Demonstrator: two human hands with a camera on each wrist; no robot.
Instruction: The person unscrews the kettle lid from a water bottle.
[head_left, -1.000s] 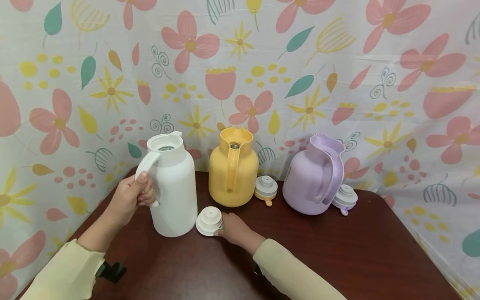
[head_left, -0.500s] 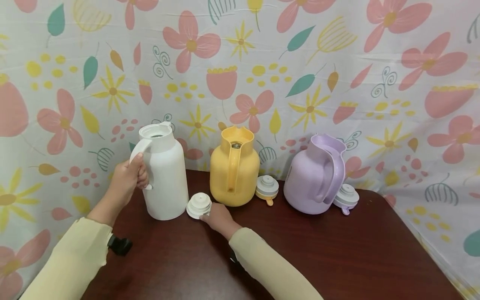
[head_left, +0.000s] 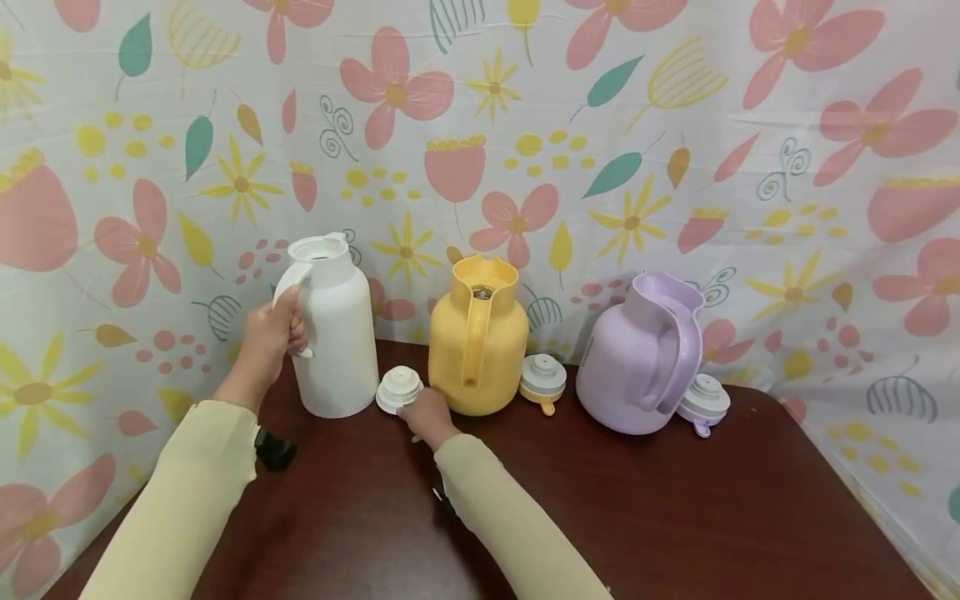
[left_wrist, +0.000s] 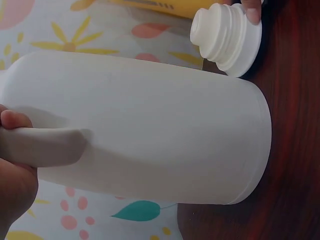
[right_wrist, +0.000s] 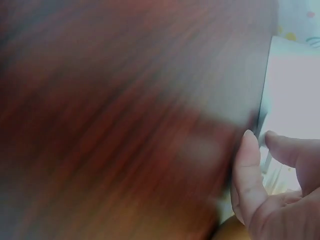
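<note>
My left hand (head_left: 273, 333) grips the handle (left_wrist: 45, 147) of a tall white thermos jug (head_left: 339, 333), its mouth uncovered, upright on the dark wooden table (head_left: 675, 517). Right beside its base is a white stepped stopper lid (head_left: 400, 387), lying with the narrow part up. At the lid's right edge, my right hand (head_left: 429, 417) pinches the rim between thumb and finger; a fingertip (left_wrist: 253, 15) shows on that rim in the left wrist view. In the right wrist view, the lid is mostly hidden behind the thumb and fingers.
A yellow jug (head_left: 480, 350) stands to the right of the white lid, with its grey and yellow lid (head_left: 542, 379) beside it. Farther right are a lilac jug (head_left: 637, 358) and its grey and lilac lid (head_left: 705, 402). A floral cloth (head_left: 525, 125) hangs behind the table.
The white jug has moved back toward the cloth, level with the yellow jug, with my left hand on its handle. My right hand has moved the white lid back and left alongside it.
</note>
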